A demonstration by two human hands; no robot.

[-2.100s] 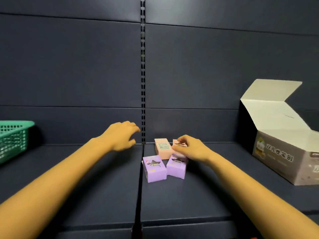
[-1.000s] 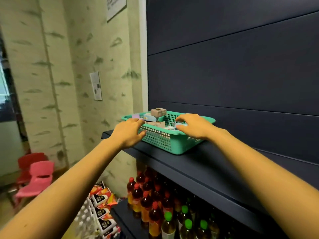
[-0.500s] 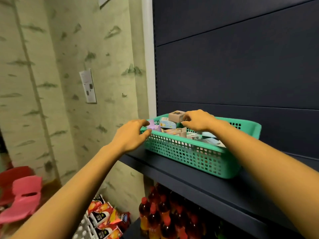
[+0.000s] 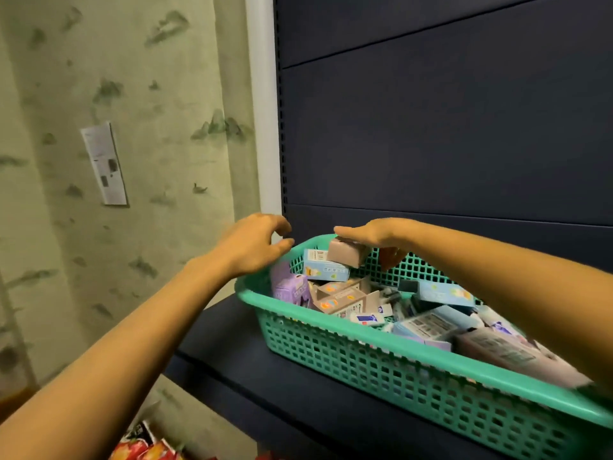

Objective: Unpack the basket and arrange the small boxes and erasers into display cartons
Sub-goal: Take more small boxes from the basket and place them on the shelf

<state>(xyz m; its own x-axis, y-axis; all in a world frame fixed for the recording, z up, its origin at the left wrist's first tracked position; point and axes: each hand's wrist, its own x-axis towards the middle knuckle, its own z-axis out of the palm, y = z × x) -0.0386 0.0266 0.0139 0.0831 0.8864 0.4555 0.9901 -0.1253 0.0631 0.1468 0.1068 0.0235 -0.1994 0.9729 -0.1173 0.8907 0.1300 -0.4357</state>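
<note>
The green basket (image 4: 365, 366) sits on the dark shelf (image 4: 232, 343), crowded with small boxes and what look like wrapped erasers lying at all angles, so I start with what lies highest. My right hand (image 4: 371, 232) is over the basket's far left corner, and its fingers (image 4: 345, 231) lie flat along the top of a tan box (image 4: 346, 254), with the thumb curled in beneath on the side nearer the basket's back wall. That pinch has the box held, tilted, at about the height of the basket's rim. I take this one because it rides on top of the heap and nothing rests on it. Directly under it inside the basket is a light blue box (image 4: 325, 267). A purple box (image 4: 290, 288) leans against the basket's left end wall. My left hand (image 4: 252, 247) hovers just outside that same far left corner, its fingers (image 4: 282, 245) loosely curled and a little apart, with nothing in them. It is blurred, so I cannot tell whether the tips touch the rim. I judge it is there to steady the basket or to take the next box, probably the purple one nearest to it. The display cartons are nowhere in view from the basket, so the unpacking is in its early part and the basket holds most of its load. Below the basket's shelf, at the lower left, some bright snack packets (image 4: 146, 449) show. The risk I see is knocking the loose pile as I lift.
</note>
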